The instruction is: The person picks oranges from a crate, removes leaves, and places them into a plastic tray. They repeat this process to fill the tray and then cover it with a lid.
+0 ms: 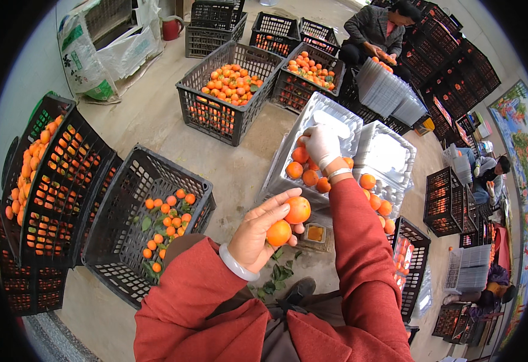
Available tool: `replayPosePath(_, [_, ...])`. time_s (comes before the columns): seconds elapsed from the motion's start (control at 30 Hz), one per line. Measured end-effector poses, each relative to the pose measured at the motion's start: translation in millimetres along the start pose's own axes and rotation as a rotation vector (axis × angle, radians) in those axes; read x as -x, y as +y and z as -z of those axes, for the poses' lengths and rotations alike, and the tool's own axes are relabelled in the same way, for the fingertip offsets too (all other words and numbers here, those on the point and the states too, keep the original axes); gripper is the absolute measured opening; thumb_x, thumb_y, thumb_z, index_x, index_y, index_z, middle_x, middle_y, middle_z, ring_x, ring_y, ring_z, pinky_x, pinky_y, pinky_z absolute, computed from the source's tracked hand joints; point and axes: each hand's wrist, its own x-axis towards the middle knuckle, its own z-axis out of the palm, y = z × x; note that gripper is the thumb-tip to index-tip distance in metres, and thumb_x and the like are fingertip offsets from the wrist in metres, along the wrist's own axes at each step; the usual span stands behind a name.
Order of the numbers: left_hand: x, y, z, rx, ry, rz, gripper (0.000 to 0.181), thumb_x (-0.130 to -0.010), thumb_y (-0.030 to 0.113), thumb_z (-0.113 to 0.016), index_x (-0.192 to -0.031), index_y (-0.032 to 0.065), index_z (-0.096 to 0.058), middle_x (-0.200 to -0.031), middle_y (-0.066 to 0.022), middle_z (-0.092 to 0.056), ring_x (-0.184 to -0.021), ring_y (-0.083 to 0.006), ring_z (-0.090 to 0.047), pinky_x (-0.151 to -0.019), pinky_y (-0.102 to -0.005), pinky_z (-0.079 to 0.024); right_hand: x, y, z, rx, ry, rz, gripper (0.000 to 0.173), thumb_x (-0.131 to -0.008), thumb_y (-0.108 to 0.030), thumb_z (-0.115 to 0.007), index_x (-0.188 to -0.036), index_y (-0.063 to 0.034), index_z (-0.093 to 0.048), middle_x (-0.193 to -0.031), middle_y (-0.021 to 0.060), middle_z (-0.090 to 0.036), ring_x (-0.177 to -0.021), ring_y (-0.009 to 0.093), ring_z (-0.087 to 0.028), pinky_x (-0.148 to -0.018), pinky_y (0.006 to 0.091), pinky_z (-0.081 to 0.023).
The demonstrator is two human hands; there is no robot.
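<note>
My bare left hand (261, 231), a white bangle at its wrist, cradles two round orange fruits (298, 210) that look like citrus or persimmons. White-gloved, my right hand (323, 145) reaches over a clear plastic tray (298, 120) with moulded cups, its fingertips on an orange fruit (301, 141) at the tray's left side. Several more fruits (294, 170) sit in the near rows of cups; my right hand and forearm hide some of them. Against that tray's right side stands a second clear tray (395, 185), partly filled with fruit.
Left of me, a black plastic crate (130, 181) holds loose fruit and leaves, beside stacked full crates (60, 181). Fruit-filled crates (264, 68) stand ahead. Fallen leaves (277, 273) lie near my shoe (300, 289). A co-worker (377, 36) sits behind stacked plastic trays (381, 90); others work at right.
</note>
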Motion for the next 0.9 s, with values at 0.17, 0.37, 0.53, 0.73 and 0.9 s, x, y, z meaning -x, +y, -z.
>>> replayPosePath(0.17, [1, 2, 9, -0.046, 0.100, -0.017, 0.040, -0.104, 0.028, -0.055, -0.137, 0.0067, -0.050, -0.108, -0.0051, -0.059, -0.084, -0.0137, -0.059, -0.066, -0.0274, -0.050, 78, -40, 41, -0.684, 0.338, -0.021, 0.024, -0.087, -0.016, -0.069, -0.105, -0.0014, -0.074, -0.094, 0.0117, -0.071, -0.082, 0.018, -0.067, -0.076, 0.0308, -0.052])
replayPosePath(0.37, [-11, -13, 15, -0.187, 0.049, 0.102, 0.035, -0.103, 0.028, -0.059, -0.130, 0.0071, -0.054, -0.106, -0.0041, -0.064, -0.080, -0.0122, -0.061, -0.060, -0.0258, -0.050, 194, -87, 86, -0.935, -0.038, 0.141, 0.046, -0.081, -0.006, -0.076, -0.125, -0.0014, -0.067, -0.113, 0.0040, -0.063, -0.093, 0.012, -0.059, -0.083, 0.0250, -0.047])
replayPosePath(0.53, [-18, -35, 19, -0.179, 0.080, 0.219, 0.034, -0.102, 0.027, -0.060, -0.129, 0.0062, -0.056, -0.110, -0.0068, -0.065, -0.089, -0.0153, -0.063, -0.069, -0.0289, -0.055, 231, -55, 75, -1.224, -0.035, -0.128, 0.040, -0.082, -0.005, -0.075, -0.121, -0.0005, -0.068, -0.111, 0.0036, -0.066, -0.098, 0.012, -0.061, -0.088, 0.0261, -0.049])
replayPosePath(0.73, [-22, -33, 24, -0.066, 0.123, -0.007, 0.026, -0.101, 0.014, -0.055, -0.123, 0.0006, -0.054, -0.114, -0.0112, -0.062, -0.111, -0.0263, -0.063, -0.097, -0.0394, -0.055, 279, 32, -17, -1.140, 0.180, -0.624, 0.039, -0.083, -0.012, -0.071, -0.119, 0.0038, -0.070, -0.102, 0.0103, -0.074, -0.093, 0.017, -0.070, -0.086, 0.0303, -0.054])
replayPosePath(0.9, [-22, -31, 6, -0.157, 0.163, 0.078, 0.033, -0.107, 0.031, -0.049, -0.127, 0.0047, -0.053, -0.110, -0.0101, -0.063, -0.089, -0.0205, -0.064, -0.075, -0.0303, -0.054, 293, 95, -138, -0.135, 0.068, -0.806, 0.029, -0.079, -0.029, -0.074, -0.091, -0.0025, -0.074, -0.088, 0.0235, -0.072, -0.079, 0.039, -0.071, -0.072, 0.0463, -0.058])
